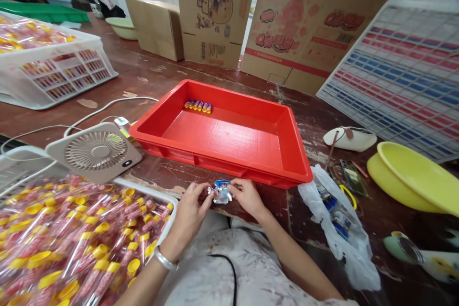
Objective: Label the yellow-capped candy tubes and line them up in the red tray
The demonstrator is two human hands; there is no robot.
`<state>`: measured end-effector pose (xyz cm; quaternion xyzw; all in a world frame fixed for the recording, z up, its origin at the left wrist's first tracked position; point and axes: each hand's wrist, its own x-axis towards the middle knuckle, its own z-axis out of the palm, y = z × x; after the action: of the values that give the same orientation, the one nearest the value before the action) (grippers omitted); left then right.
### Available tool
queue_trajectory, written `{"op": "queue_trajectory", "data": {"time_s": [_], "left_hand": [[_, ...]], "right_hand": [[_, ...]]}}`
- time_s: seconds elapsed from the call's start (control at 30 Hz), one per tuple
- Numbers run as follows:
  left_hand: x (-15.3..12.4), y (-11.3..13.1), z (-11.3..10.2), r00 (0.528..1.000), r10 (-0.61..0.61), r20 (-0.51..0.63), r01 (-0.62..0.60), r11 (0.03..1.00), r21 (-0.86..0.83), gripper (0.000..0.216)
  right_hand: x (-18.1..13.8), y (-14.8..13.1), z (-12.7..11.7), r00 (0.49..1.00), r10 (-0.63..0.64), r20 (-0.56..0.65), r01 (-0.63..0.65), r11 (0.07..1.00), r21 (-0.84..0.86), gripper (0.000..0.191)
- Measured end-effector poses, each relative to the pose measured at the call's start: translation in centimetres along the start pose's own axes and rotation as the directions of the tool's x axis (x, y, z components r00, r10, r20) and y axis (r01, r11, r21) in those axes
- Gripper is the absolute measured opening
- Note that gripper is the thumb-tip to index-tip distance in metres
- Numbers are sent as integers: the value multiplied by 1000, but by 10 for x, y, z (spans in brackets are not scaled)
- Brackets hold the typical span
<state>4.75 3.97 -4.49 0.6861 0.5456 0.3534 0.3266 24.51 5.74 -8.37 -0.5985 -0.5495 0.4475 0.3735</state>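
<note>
Close to my body, at the table's front edge, my right hand (248, 197) pinches the right side of a small blue and silver foil packet (223, 193). My left hand (191, 211) is closed at the packet's left side, thumb and fingertips together on a small shiny piece whose kind I cannot make out. Just beyond both hands stands a red plastic tray (229, 155). A short row of small purple tubes with yellow ends (198, 106) lies in its far left corner. Left of my forearm, a white basket (173, 205) is heaped with clear, yellow-capped tubes of pink candy (89, 244).
A beige fan (98, 150) with a white cable stands left of the tray. On the right are a plastic bag (340, 229) holding blue packets, a yellow basin (412, 177), a white pouch (349, 138) and a phone (353, 178). Cardboard boxes (215, 14) line the back.
</note>
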Motion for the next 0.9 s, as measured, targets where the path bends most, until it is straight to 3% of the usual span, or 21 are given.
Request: {"op": "queue_trajectory", "data": {"time_s": [0.17,0.27,0.4,0.47,0.57,0.77,0.9], "left_hand": [[-1,-7,1,999,-19,-27,19,1000,0,23],[-5,-1,-2,995,-100,-19,95,983,-154,23],[-12,12,-8,947,-304,107,316,810,-494,33],[-16,16,-12,922,-344,177,382,739,-555,45],[-24,17,-19,923,-318,217,385,763,-519,59],[-46,8,-22,916,-252,313,378,803,-460,36],[-56,9,-15,917,-269,294,383,797,-466,35]], "right_hand": [[-4,-4,-7,998,1,-57,1,1000,27,20],[-9,-13,-13,996,4,-91,11,986,166,23],[-16,-27,-14,995,97,19,-95,883,460,33],[-20,-32,-11,988,135,73,-153,830,537,37],[-23,-38,-4,981,138,136,-193,763,617,35],[-25,-48,13,982,141,122,-184,634,751,30],[-27,-55,23,976,179,123,-196,484,853,26]]}}
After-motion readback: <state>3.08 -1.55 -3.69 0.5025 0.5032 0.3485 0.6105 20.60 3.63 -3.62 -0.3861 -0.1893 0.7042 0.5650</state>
